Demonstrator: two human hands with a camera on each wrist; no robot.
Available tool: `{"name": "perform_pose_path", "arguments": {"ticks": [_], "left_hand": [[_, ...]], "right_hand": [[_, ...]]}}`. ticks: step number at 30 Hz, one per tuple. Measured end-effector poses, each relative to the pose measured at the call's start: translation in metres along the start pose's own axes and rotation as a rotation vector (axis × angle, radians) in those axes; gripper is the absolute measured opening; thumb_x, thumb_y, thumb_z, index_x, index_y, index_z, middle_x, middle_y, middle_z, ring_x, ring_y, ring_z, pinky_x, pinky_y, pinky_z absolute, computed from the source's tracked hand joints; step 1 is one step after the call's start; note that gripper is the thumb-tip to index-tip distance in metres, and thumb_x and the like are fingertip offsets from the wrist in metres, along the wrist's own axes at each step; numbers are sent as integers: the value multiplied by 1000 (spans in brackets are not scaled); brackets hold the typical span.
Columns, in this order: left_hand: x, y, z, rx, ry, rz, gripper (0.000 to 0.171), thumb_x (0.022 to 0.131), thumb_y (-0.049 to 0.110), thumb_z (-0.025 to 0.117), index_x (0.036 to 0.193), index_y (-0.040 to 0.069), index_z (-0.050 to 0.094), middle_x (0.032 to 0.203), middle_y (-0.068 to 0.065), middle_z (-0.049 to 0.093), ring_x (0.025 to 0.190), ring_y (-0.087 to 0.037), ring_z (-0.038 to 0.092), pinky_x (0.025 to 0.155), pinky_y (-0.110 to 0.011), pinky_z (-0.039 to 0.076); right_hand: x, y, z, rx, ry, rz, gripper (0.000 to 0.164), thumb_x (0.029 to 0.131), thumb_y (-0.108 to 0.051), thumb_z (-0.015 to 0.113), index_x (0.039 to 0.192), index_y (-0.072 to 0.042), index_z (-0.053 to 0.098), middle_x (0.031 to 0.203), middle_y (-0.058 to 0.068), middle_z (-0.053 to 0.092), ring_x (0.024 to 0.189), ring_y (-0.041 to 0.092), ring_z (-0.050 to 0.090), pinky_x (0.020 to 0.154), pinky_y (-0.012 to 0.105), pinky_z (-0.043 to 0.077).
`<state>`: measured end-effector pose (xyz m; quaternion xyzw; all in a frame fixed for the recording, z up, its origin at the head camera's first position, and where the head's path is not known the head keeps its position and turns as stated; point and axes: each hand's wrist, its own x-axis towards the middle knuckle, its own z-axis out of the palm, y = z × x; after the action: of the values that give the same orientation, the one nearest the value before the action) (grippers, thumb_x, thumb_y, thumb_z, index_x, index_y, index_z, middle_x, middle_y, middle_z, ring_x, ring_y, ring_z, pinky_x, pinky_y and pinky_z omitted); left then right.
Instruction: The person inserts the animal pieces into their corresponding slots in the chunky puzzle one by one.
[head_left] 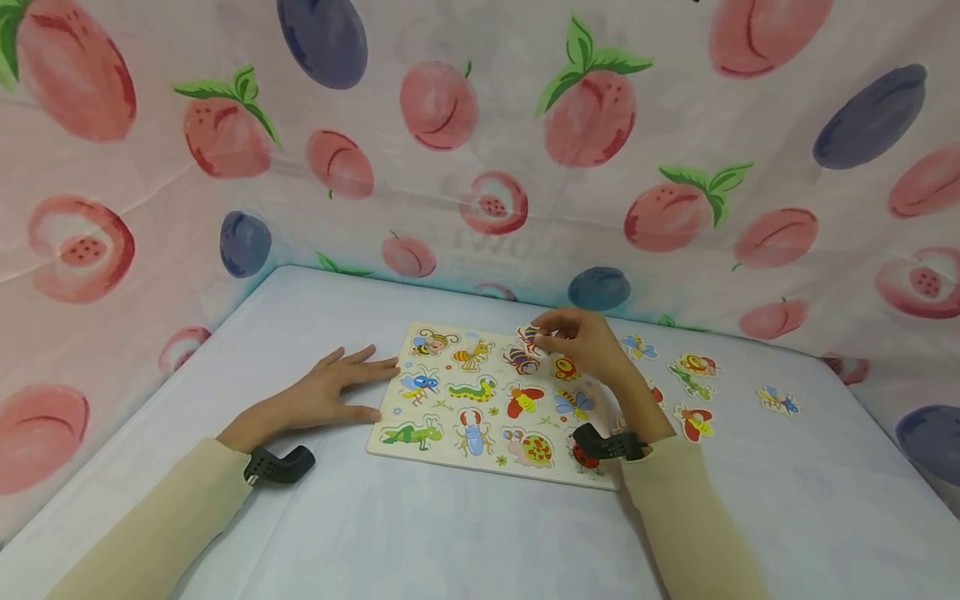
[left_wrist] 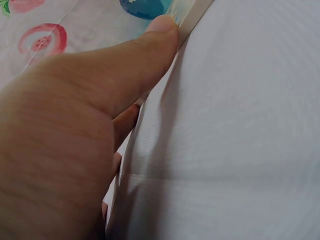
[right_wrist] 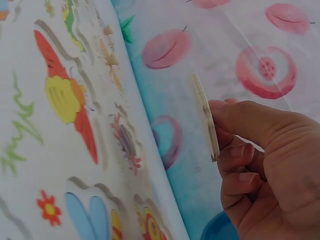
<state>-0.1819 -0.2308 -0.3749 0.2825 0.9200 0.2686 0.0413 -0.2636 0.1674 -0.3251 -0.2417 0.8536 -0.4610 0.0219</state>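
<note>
Grip first: on my head feed the person's right hand pinches 1 thin spider-like piece between thumb and fingertips. Right wrist view gives me this piece edge-on, lifted clear of the puzzle board; from the head it sits just beyond a matching printed spider in the far row.

Left hand grasps nothing: fingers spread, resting along the board's left edge. Left wrist view shows me the thumb touching that edge.

Board lies flat, 12 insect pictures in 3 rows of 4. The ladybird, near right corner, is partly hidden by the right wrist camera.

Right of the board, I log loose pieces: 1 blue-winged piece, 1 green piece against a red-and-yellow one, 1 red-winged piece nearer. Another blue-winged insect lies well apart, farthest right.

White cloth underneath; fruit-print backdrop behind.
</note>
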Motion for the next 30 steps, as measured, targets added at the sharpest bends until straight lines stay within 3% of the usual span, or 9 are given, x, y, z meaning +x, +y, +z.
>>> {"name": "perform_pose_path", "arguments": {"ticks": [10,17,30], "left_hand": [[-2,3,-3,6,6,-14,71,83,51,68,143,21,47,151,6,36,144,-31,12,113,-55,-2],[-1,2,-2,4,1,-3,71,83,51,68,144,21,47,151,5,36,144,-31,12,113,-55,-2],[0,2,-1,-4,0,-8,71,83,52,67,143,21,47,151,5,36,144,-31,11,113,-55,-3]], "right_hand": [[4,3,12,-43,-14,-32,22,87,-22,72,107,-12,71,92,4,66,75,32,61,55,31,48],[3,6,16,-105,-15,38,19,87,-23,73,105,-18,71,90,1,65,71,28,57,54,30,45],[3,14,23,-103,-52,94,16,87,-21,73,102,-18,72,89,1,65,67,24,52,50,29,44]]}}
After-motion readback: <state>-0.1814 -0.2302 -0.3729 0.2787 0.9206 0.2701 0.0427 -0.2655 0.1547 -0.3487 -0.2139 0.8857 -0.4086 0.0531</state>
